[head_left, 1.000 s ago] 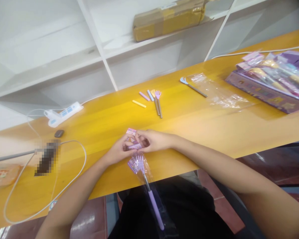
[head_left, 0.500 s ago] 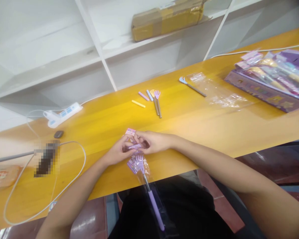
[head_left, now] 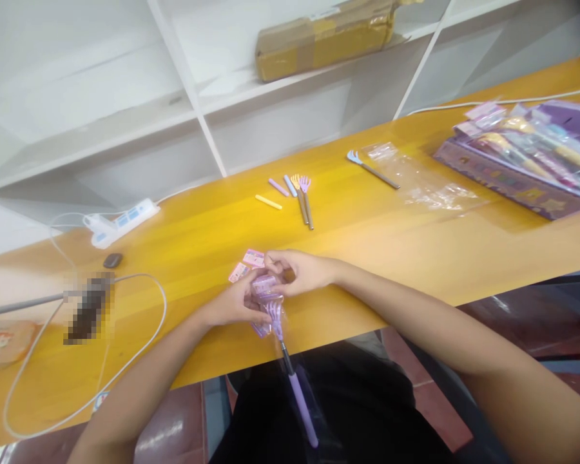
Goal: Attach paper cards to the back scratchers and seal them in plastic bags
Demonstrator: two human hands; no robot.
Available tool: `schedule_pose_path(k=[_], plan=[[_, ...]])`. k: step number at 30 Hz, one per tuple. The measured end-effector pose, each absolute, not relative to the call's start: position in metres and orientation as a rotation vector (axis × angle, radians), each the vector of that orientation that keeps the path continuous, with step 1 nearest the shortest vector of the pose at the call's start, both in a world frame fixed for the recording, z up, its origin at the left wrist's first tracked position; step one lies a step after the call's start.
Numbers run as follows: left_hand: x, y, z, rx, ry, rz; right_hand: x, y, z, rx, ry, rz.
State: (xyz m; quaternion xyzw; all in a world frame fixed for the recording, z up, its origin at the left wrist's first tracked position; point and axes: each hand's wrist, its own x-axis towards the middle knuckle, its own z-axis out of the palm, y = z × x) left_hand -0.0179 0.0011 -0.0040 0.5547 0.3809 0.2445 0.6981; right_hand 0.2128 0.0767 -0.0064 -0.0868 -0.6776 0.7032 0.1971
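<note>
A purple back scratcher (head_left: 299, 403) in a clear bag reaches from the table edge over my lap, its claw head just below my hands. My left hand (head_left: 234, 301) is closed on the top of the bag, by its purple label. My right hand (head_left: 299, 272) pinches the bag's top from the other side. Two pink cards (head_left: 254, 258) lie on the table just beyond my fingers. Farther back are a yellow and a purple claw piece (head_left: 305, 200) on metal rods, beside short yellow, purple and blue sticks (head_left: 279, 187).
A blue claw rod (head_left: 377, 174) lies next to empty clear bags (head_left: 435, 190). At the right stands a purple box (head_left: 512, 177) of packaged scratchers. On the left are a power strip (head_left: 125, 222), a looped white cable and a small dark object (head_left: 113, 260).
My left thumb has moved down toward the claw head, and my hands have shifted slightly apart. A second pink card now shows beside the first. The purple label between my hands is more visible.
</note>
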Motion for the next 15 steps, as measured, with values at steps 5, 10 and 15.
schedule_pose_path(k=[5, 10, 15], plan=[[-0.018, 0.005, -0.002, 1.168, 0.889, 0.826, 0.213, 0.085, -0.011, -0.265, -1.812, 2.129], [-0.024, 0.019, -0.001, 0.99, 0.957, 1.238, 0.215, 0.089, -0.007, -0.363, -2.114, 2.104], [-0.026, 0.028, -0.004, 0.927, 0.983, 1.417, 0.218, 0.089, -0.004, -0.486, -2.35, 1.798]])
